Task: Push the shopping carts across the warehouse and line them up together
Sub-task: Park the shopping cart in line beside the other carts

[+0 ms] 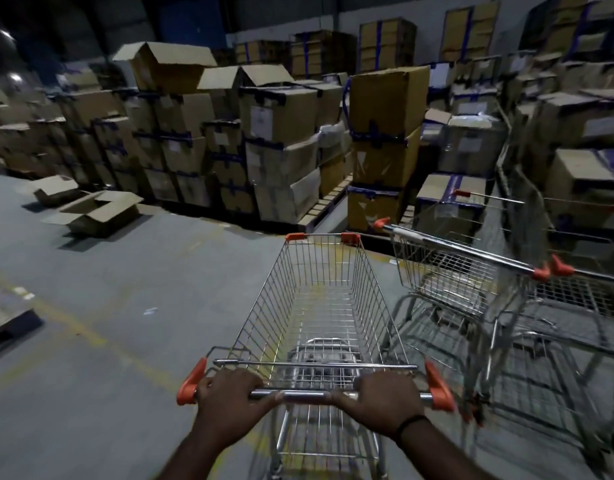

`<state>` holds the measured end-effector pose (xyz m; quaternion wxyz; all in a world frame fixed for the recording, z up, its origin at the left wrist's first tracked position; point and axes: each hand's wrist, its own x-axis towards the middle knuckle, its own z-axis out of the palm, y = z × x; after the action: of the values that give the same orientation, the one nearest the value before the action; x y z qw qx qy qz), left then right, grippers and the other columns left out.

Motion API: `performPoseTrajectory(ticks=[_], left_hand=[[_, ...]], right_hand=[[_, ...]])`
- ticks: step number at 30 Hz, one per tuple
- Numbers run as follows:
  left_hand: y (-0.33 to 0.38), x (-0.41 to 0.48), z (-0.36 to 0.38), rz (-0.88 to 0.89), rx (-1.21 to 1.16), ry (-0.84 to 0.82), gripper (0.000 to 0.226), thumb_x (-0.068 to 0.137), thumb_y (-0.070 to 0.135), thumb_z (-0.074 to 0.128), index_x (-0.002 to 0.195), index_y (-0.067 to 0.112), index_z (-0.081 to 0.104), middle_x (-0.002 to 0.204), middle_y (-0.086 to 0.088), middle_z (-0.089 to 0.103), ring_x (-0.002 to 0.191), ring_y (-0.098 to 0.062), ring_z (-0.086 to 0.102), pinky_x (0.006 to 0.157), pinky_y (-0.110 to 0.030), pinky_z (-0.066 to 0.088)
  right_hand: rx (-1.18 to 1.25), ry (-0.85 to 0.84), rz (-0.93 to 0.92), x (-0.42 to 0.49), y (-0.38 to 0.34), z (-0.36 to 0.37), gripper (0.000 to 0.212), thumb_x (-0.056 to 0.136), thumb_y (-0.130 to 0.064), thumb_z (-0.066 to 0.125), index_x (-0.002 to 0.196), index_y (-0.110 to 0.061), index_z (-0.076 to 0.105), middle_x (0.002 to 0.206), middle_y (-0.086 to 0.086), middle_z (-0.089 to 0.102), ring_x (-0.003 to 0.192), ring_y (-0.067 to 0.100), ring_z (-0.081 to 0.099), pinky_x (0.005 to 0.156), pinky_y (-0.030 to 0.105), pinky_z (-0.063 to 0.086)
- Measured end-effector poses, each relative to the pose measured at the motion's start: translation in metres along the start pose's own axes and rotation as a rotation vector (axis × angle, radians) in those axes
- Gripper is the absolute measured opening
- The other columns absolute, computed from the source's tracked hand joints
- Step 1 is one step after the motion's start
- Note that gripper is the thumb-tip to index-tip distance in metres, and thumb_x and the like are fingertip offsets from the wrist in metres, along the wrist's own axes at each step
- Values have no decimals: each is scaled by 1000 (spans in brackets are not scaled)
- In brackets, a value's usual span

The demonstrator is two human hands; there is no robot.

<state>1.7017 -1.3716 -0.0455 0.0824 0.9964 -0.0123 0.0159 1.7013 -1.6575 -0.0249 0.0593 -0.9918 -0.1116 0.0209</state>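
A wire shopping cart (324, 299) with orange corner caps stands straight ahead of me, its basket empty. My left hand (229, 396) grips the left part of its steel handle bar (302, 396). My right hand (385, 396) grips the right part, a dark band on its wrist. Close on the right, a second cart (447, 271) stands at an angle, its orange-capped handle facing me. A third cart (582, 289) sits beside it at the right edge, blurred.
Stacked cardboard boxes (278, 140) on pallets form a wall across the far side and the right. Two open boxes (94, 209) lie on the grey floor at the left. A yellow floor line (73, 323) runs diagonally on the left. A dark pallet edge (7, 327) shows far left.
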Motion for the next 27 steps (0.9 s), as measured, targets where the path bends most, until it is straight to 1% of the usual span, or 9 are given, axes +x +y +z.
performPoseTrajectory(ticks=[3, 6, 8, 10, 14, 20, 22, 25, 27], left_hand=[[-1, 51, -2, -21, -19, 28, 95, 52, 104, 0, 90, 43, 62, 95, 25, 53, 111, -7, 47, 99, -40, 26], [-1, 98, -1, -48, -37, 16, 101, 48, 104, -2, 97, 44, 64, 106, 26, 52, 122, -11, 42, 110, -44, 19], [-2, 127, 3, -57, -37, -12, 105, 48, 105, -2, 104, 45, 64, 116, 25, 52, 129, -13, 37, 113, -46, 14], [-3, 158, 5, -46, -39, -19, 106, 49, 105, -1, 107, 45, 64, 120, 24, 52, 132, -14, 36, 113, -48, 15], [-11, 218, 7, -8, -27, -4, 105, 51, 104, -1, 104, 44, 66, 114, 24, 54, 127, -13, 40, 108, -47, 23], [-26, 316, 7, 36, -34, -26, 105, 50, 104, -3, 104, 45, 66, 113, 25, 53, 124, -13, 43, 108, -47, 23], [-33, 352, 6, 51, -37, -53, 108, 49, 104, -5, 107, 45, 65, 114, 24, 53, 124, -14, 43, 107, -45, 24], [-42, 403, 4, 85, -21, -68, 109, 50, 103, -6, 108, 43, 65, 114, 23, 55, 122, -13, 46, 106, -44, 26], [-46, 433, 5, 106, -7, -83, 110, 51, 103, -7, 109, 42, 65, 115, 21, 56, 123, -13, 46, 106, -45, 26]], right_hand=[[11, -9, -27, 50, 8, -3, 117, 57, -99, -4, 97, -18, 70, 98, 5, 72, 98, 27, 67, 83, 36, 47], [-24, -2, -49, 95, 17, -5, 98, 75, -94, 13, 101, -17, 68, 103, 6, 72, 102, 29, 66, 80, 35, 46], [-39, -15, -51, 121, 23, -8, 89, 81, -89, 20, 105, -18, 67, 104, 6, 72, 102, 29, 66, 79, 35, 46], [-43, -4, -52, 149, 30, -6, 88, 82, -88, 20, 105, -18, 68, 104, 6, 72, 102, 29, 67, 80, 35, 48], [-16, 18, -26, 203, 38, -4, 90, 79, -90, 16, 103, -20, 67, 102, 5, 72, 101, 28, 67, 81, 36, 49], [1, 45, 55, 288, 42, -3, 91, 76, -92, 15, 106, -23, 67, 98, 1, 72, 97, 26, 68, 80, 36, 51], [14, 81, 77, 318, 41, -3, 96, 73, -94, 10, 104, -23, 67, 96, 2, 72, 96, 26, 68, 78, 36, 51], [4, 102, 108, 360, 43, -2, 104, 68, -96, 1, 106, -24, 65, 100, 2, 71, 99, 25, 66, 78, 36, 48], [-8, 111, 123, 383, 44, -2, 96, 73, -93, 5, 108, -26, 64, 105, 0, 70, 103, 24, 64, 84, 38, 45]])
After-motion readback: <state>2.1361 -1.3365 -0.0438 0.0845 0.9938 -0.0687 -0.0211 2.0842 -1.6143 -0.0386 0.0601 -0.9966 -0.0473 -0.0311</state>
